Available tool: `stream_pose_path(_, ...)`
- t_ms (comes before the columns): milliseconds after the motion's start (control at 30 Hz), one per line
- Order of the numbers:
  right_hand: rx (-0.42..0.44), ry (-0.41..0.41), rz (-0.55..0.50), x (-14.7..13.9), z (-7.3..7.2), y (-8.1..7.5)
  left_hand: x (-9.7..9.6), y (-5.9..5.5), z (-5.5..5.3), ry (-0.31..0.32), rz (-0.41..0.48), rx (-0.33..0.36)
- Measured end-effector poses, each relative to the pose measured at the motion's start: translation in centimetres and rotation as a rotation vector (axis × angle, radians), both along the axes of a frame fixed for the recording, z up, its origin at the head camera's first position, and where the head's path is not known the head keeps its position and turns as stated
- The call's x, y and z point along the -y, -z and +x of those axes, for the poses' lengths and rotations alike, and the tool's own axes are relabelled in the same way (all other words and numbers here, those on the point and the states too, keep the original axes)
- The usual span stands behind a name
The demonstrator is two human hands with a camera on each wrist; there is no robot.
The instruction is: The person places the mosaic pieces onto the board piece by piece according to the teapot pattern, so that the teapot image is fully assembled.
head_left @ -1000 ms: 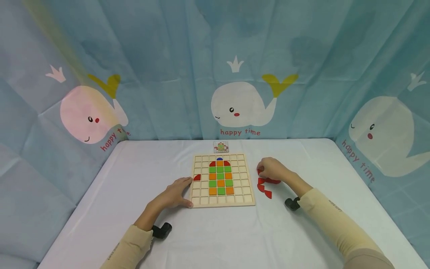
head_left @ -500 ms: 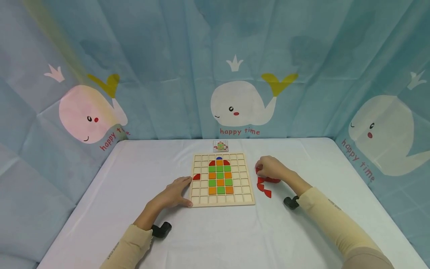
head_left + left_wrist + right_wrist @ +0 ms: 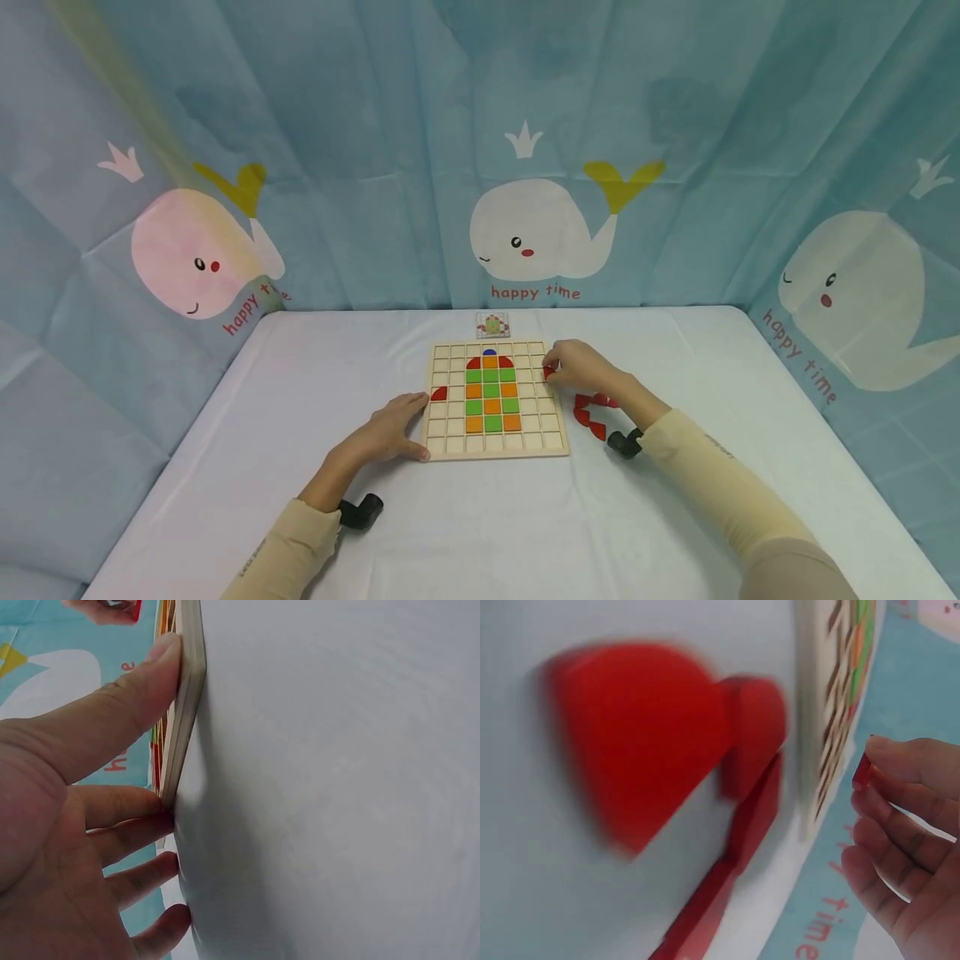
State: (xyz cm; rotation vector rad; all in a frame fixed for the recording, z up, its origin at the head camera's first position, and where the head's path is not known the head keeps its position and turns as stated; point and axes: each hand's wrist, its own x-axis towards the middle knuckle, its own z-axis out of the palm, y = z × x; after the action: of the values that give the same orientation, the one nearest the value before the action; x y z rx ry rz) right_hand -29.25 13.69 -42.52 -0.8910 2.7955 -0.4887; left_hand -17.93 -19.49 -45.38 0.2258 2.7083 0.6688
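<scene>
A square wooden grid board (image 3: 534,443) lies on the table with orange, green, red and blue tiles set in its middle cells. My left hand (image 3: 386,428) rests at the board's left edge, its fairly straight fingers and thumb touching the side and corner. Between thumb and fingertips, my right hand (image 3: 591,368) pinches a red quarter-circle tile (image 3: 862,772), over the board's right edge. Another red quarter-circle tile (image 3: 439,393) sits in the leftmost column. Several loose red tiles (image 3: 641,731) lie right of the board, partly hidden by the right arm in the head view.
Behind the board lies a small picture card (image 3: 492,326) with a coloured pattern. A white cloth (image 3: 480,533) covers the table. Blue curtains (image 3: 360,167) printed with whales stand at the back and both sides. Each wrist carries a black camera mount (image 3: 362,512).
My right hand has lifted a red quarter-circle tile from beside the loose ones and moved left to the board's right edge. My left hand stays at the left edge.
</scene>
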Motion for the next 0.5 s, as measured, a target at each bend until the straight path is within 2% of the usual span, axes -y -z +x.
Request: stream_pose_path(500, -0.016, -0.077, 0.001, 4.8, -0.3, -1.0, 0.0, 0.3, -0.1, 0.004, -0.006, -0.013)
